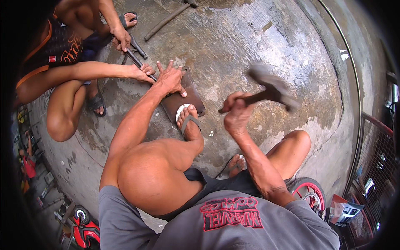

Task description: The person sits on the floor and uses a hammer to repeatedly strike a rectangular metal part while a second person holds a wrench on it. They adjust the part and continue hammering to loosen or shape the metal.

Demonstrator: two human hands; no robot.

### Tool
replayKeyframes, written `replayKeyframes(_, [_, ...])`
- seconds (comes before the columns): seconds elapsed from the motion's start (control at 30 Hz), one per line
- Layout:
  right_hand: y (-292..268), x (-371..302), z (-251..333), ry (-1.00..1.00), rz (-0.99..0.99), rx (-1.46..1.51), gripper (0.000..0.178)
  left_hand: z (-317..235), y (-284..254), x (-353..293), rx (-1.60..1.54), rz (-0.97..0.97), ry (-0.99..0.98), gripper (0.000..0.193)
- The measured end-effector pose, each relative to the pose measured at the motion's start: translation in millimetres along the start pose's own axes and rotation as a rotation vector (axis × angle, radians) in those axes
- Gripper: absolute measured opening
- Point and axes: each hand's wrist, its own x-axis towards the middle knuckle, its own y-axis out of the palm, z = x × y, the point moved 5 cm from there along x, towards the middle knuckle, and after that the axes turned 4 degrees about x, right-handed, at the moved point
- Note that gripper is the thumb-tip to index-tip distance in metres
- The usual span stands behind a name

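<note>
My right hand [238,113] is wrapped round the handle of a hammer [273,88], which is raised off the floor to the right. Its heavy head is smeared by motion. Fingers spread, my left hand [170,80] lies over the upper part of a brown metal plate [192,95] and holds nothing that I can see. My sandalled foot [191,123] presses on the plate's near edge. Beside my left hand, a co-worker's two hands grip a dark metal bar [135,60]; its tip reaches the plate's edge, partly hidden by my hand.
A co-worker [62,75] squats at the upper left, knees close to the plate. Another long-handled hammer [166,21] lies on the wet, stained concrete floor [233,46]. A red-rimmed wheel [309,192] and a mesh fence [375,154] stand at the right, a red motorcycle [86,233] at the lower left.
</note>
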Motion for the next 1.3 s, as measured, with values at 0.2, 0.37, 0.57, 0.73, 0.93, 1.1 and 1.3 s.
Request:
replayKeyframes(0.2, [-77.3, -47.7, -88.2, 0.676, 0.083, -0.592, 0.038, 9.7, 18.6, -1.6, -0.046, -0.010, -0.039, 0.110])
replayKeyframes(0.37, [-87.1, 66.9, 61.0, 0.454, -0.150, -0.079, 0.039, 5.3, 11.7, -1.1, -0.035, 0.019, -0.028, 0.110])
replayKeyframes(0.57, [-41.5, 112.6, 118.5, -0.280, -0.279, 0.182, 0.031, -3.3, 8.9, 4.8, -0.005, 0.024, -0.008, 0.111])
replayKeyframes(0.73, [-13.5, -51.9, -98.4, 0.738, 0.329, -0.566, 0.035, -9.2, 5.5, 16.6, 0.073, 0.087, -0.042, 0.113])
replayKeyframes(0.93, [-69.5, -16.8, -45.0, 0.742, 0.160, -0.520, 0.042, 5.7, 21.0, 3.4, -0.042, 0.047, -0.051, 0.113])
replayKeyframes(1.1, [-60.0, 1.7, 41.7, 0.451, 0.131, -0.223, 0.031, 9.1, 26.7, -2.2, -0.086, 0.022, -0.070, 0.123])
replayKeyframes(1.3, [-45.8, 14.5, 74.1, 0.522, 0.135, 0.028, 0.034, -4.5, 22.4, 0.3, -0.099, 0.018, -0.061, 0.125])
